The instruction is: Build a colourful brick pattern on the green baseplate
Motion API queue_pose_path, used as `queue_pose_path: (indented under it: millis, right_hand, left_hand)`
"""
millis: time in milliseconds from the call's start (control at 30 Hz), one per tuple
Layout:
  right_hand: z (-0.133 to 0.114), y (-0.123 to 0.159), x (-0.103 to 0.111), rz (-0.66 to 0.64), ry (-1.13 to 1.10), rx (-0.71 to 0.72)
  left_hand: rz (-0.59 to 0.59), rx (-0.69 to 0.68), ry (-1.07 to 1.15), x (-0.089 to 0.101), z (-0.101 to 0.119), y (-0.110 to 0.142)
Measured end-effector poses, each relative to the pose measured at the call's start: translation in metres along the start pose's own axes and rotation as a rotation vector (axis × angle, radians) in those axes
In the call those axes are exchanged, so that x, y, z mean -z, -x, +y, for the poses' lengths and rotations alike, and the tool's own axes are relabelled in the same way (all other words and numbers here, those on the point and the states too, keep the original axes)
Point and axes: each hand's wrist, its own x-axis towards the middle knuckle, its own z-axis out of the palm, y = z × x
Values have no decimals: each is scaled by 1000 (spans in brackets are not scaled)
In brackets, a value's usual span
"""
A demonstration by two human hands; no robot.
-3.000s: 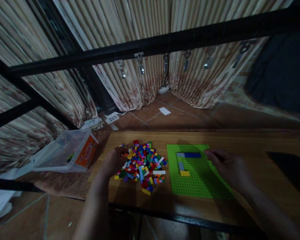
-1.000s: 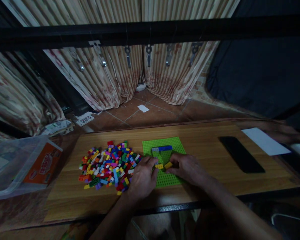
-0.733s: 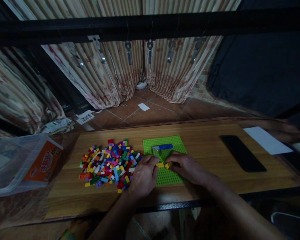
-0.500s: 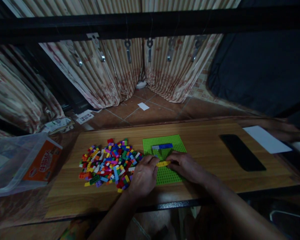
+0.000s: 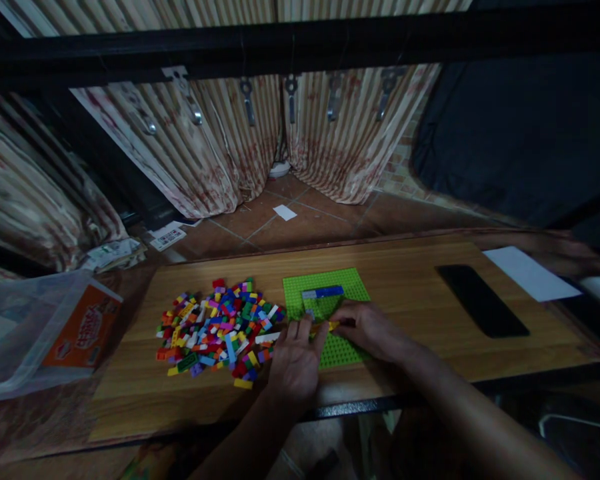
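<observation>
A bright green studded baseplate point(image 5: 353, 352) lies on the wooden table, with my hands over its near left part. My right hand point(image 5: 370, 328) pinches the right end of a long yellow toy brick point(image 5: 333, 325) just above or on the plate; I cannot tell which. My left hand point(image 5: 295, 360) is at the brick's left end, thumb and forefinger closed about it and covering most of that end. Behind my fingers, a blue brick point(image 5: 330, 291) joins a grey brick point(image 5: 309, 294) on the plate. Another greyish brick point(image 5: 310, 313) shows beside my left fingertips.
A heap of mixed toy bricks point(image 5: 215, 327) spreads left of the baseplate, with a white brick point(image 5: 267, 338) near my left hand. A clear plastic box point(image 5: 25, 353) stands at far left. On the right lie a black phone-like slab point(image 5: 483, 300) and white paper point(image 5: 530, 273).
My left hand has turned and its fingers now cover more of the yellow brick. A white brick and a yellow brick at the heap's edge show more clearly. The view has shifted slightly.
</observation>
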Motion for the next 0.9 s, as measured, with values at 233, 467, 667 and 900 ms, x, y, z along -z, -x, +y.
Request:
queue_pose_path:
  millis: [233,467,667,900]
  right_hand:
    - [5,-4,-3,9,-27,-44]
    - [6,-7,-9,32,-40,-139]
    - [11,-8,-7,-1,-119,-177]
    - [18,-14,3,-66,-82,-200]
  left_hand:
    - [25,-9,-102,6,11,-3]
    - [88,-94,-48,-2,20,-6]
    - [135,-162,-106,-13,24,-6]
    - [234,-119,-181,-23,26,-4]
